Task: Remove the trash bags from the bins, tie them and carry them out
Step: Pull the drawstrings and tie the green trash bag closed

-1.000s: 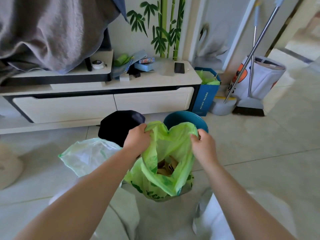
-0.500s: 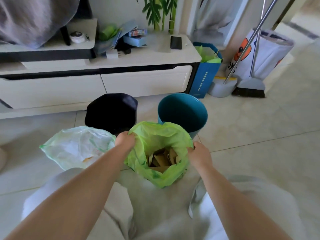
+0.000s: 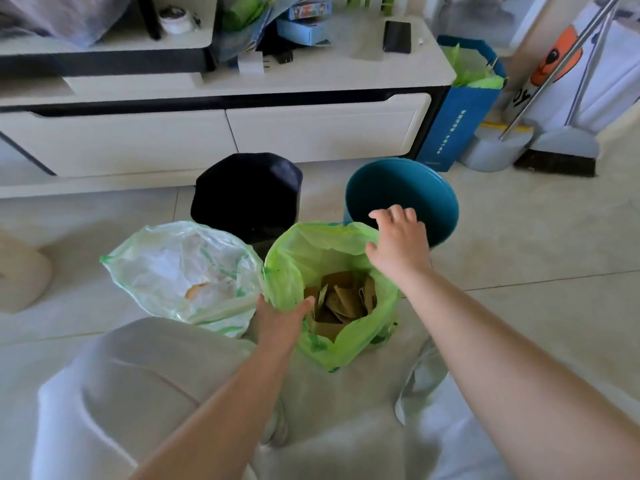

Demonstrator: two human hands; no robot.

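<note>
A bright green trash bag (image 3: 308, 258) stands open on the floor between my knees, with brown paper scraps (image 3: 341, 301) inside. My left hand (image 3: 282, 317) holds its near left rim, thumb inside the opening. My right hand (image 3: 398, 244) hovers over the bag's far right rim with fingers spread and holds nothing. A pale, see-through trash bag (image 3: 180, 271) lies open to the left, touching the green one. Behind them stand a black bin (image 3: 247, 192) and a teal bin (image 3: 405, 195), both without bags.
A low white TV cabinet (image 3: 311, 129) with drawers runs along the back, its top cluttered. To its right stand a blue paper bag (image 3: 457, 123), a dustpan (image 3: 495, 147) and a broom (image 3: 557, 157). Pale tiled floor (image 3: 536, 244) lies to the right.
The green bag came down from the teal bin onto the floor. My right hand let go of its rim and moved up toward the far edge. The view tilted downward.
</note>
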